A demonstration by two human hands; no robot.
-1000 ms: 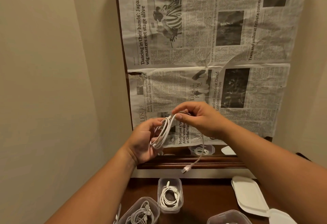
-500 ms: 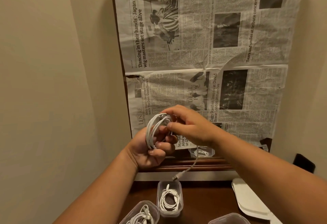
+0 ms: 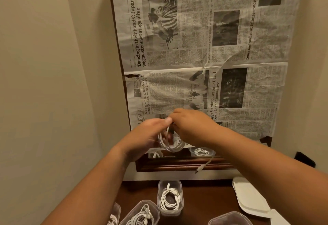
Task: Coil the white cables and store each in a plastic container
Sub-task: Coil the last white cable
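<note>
A white cable (image 3: pixel 169 145) hangs in loops between my two hands, held up above the table. My left hand (image 3: pixel 145 136) pinches the top of the coil from the left. From the right, my right hand (image 3: pixel 191 127) grips the same coil, fingers closed on it. The cable's loose end with its plug (image 3: pixel 199 169) dangles below my right wrist. Below stand clear plastic containers, each with a coiled white cable: one upright in the middle (image 3: pixel 170 197), one at lower left (image 3: pixel 142 214).
An empty clear container (image 3: pixel 229 218) sits at the bottom right. White lids (image 3: pixel 252 198) lie on the dark wooden table (image 3: pixel 204 200) at right. A mirror covered with newspaper (image 3: pixel 204 56) stands behind, reflecting containers. Beige walls close in on both sides.
The coil has swung from standing above my left hand to hanging below both hands. My left hand turned over, and the dangling plug moved right.
</note>
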